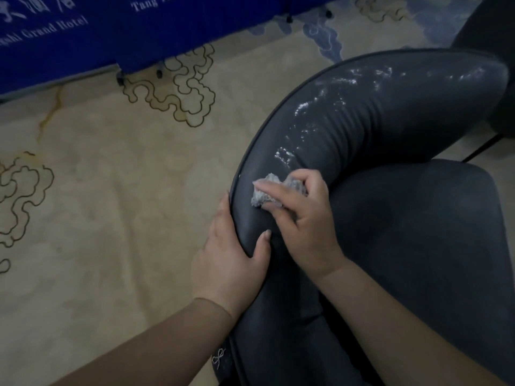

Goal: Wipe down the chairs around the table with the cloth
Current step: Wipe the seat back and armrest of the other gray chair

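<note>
Patterned carpet (111, 190), padded leathery chair (390, 121), crumpled cloth (263, 190)

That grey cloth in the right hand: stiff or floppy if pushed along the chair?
Probably floppy: the cloth is crumpled into a wad under the right hand. Likely light, since fingertips alone hold it. It may drag rather than slide, as white streaks remain on the chair back.

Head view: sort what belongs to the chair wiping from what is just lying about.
Job:
cloth, gripped by right hand
dark chair backrest with white residue
left hand holding its edge

Just there:
patterned carpet
blue banner
</note>
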Available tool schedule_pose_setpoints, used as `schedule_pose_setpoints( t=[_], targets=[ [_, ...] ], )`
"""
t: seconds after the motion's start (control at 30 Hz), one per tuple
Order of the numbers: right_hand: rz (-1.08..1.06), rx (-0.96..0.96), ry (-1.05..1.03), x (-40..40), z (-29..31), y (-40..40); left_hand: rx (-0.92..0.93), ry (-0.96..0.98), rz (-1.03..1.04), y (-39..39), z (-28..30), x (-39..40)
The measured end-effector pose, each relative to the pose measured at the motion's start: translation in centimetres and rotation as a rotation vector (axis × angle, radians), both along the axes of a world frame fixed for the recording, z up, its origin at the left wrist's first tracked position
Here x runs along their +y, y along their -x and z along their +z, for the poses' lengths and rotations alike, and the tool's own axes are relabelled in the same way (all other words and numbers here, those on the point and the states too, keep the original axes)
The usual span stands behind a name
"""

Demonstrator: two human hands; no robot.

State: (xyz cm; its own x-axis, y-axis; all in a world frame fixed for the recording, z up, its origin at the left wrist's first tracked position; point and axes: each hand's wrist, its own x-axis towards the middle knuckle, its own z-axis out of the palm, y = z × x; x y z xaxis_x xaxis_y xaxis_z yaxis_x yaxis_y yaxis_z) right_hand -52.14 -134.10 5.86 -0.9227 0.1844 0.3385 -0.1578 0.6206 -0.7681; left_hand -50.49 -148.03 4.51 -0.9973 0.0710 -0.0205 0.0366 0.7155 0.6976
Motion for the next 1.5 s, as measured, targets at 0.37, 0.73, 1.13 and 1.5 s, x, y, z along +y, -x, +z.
schedule_pose_setpoints(
  t=[0.37,0.73,1.13,1.5],
  targets=[
    [-0.095,0.003,-0.008,1.5,-0.7,2.8,-0.05,-0.005,0.0,-0.1,0.8,0.1],
    [-0.044,-0.004,0.023,1.7,-0.9,1.9,-0.062,-0.022,0.0,0.1,0.8,0.2],
    [-0.066,-0.059,0.101,1.7,-1.8,-0.7,-0.056,0.003,0.023,-0.1,0.8,0.2],
    [0.133,-0.062,-0.049,2.5,0.6,2.3,-0.1,0.043,0.008,-0.1,1.1,0.2]
  ],
)
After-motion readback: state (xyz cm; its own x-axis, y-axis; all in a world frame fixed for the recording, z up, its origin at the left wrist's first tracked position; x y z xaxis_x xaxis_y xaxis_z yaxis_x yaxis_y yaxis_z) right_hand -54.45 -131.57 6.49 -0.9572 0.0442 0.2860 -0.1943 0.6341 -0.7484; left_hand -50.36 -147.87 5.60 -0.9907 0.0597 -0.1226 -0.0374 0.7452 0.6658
